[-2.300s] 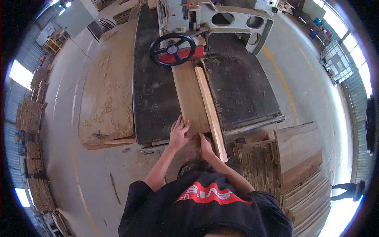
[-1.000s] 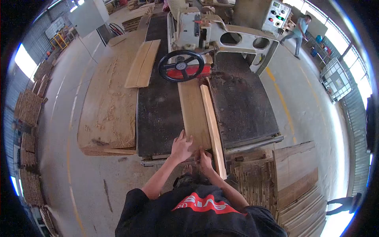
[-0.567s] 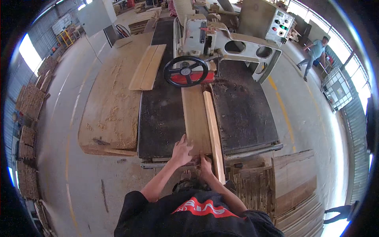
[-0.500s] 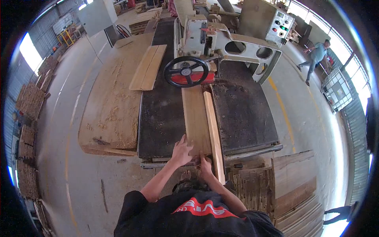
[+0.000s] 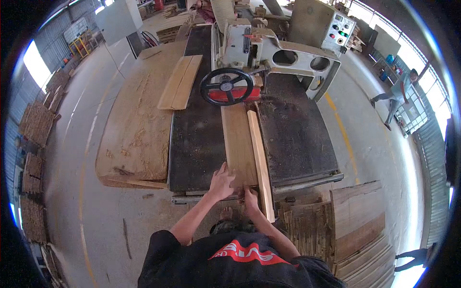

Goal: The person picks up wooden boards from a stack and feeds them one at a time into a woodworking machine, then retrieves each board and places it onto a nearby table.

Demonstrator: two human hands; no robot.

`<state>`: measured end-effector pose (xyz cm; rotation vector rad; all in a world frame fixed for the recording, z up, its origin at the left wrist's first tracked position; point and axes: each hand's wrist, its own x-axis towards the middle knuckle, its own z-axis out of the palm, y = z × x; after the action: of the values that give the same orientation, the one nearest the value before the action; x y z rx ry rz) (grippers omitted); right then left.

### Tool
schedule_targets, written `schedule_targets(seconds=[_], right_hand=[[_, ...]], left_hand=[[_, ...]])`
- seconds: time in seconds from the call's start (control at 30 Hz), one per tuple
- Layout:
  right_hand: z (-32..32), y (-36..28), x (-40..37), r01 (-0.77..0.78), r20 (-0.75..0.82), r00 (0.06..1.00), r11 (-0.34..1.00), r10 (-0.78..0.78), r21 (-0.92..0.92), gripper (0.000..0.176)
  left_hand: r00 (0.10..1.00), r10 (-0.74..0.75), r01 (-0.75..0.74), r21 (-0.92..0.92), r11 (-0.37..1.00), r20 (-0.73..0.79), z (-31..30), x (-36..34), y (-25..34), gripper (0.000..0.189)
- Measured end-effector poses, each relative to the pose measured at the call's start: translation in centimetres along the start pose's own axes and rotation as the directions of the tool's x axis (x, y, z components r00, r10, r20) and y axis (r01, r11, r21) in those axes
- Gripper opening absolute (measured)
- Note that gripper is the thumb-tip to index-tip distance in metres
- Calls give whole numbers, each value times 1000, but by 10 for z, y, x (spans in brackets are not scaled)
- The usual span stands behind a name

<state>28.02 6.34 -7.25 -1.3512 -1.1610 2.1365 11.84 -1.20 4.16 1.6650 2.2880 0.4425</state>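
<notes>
A long wooden board point(image 5: 240, 144) lies flat on the machine's dark bed, its far end under the black handwheel point(image 5: 226, 87). Along its right side runs a lighter wooden strip point(image 5: 260, 165), which sticks out past the bed's near edge. My left hand point(image 5: 221, 185) rests at the board's near left corner, fingers stretched forward and apart. At the near end of the same board, my right hand point(image 5: 250, 198) is closed, thumb and fingers gripping the end edge beside the strip. The undersides of the right fingers are hidden.
Left of the bed, a sawdust-strewn wooden table point(image 5: 129, 139) carries another board point(image 5: 180, 82). A control box point(image 5: 339, 31) stands at back right. Stacked planks point(image 5: 357, 216) sit close on my right. A person point(image 5: 398, 96) walks at far right; another person's dark-clothed limb point(image 5: 413, 259) shows at lower right.
The person at far right has walked further right and nearer. My hands and the board stay almost where they were.
</notes>
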Motion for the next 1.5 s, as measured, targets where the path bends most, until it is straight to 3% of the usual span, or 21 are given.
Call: schedule_targets(seconds=[0.17,0.27,0.37,0.57,0.67,0.77,1.07,1.37,1.5], right_hand=[[-6,19,16,67,20,998,998,-67,-2,47],[4,-6,-8,9,-11,1000,999,-8,49,47],[-1,6,4,7,-61,998,999,-10,-49,46],[11,-29,-27,-70,-25,997,997,71,36,46],[2,5,4,-47,-131,991,997,38,-66,49],[8,-10,-12,-16,-90,996,999,19,29,49],[12,-26,-37,-6,-90,996,1000,7,11,56],[0,6,-9,46,-32,998,999,-46,-7,48],[6,-21,-32,-66,-2,998,997,66,31,60]], left_hand=[[1000,5,-5,5,1000,-27,2,0,-1,70],[1000,-2,2,-29,1000,3,-6,-1,3,71],[999,22,-22,4,1000,-41,4,-1,-3,72],[999,8,-8,-18,1000,-47,3,-1,-1,67],[999,22,-22,-2,1000,-45,3,-1,-1,68],[996,31,-36,-60,998,-80,1,-3,0,69],[994,44,-51,-67,996,-100,10,-13,1,80],[999,17,-18,-21,1000,-44,7,-11,2,80],[1000,-3,1,-49,999,-22,7,-10,2,83]])
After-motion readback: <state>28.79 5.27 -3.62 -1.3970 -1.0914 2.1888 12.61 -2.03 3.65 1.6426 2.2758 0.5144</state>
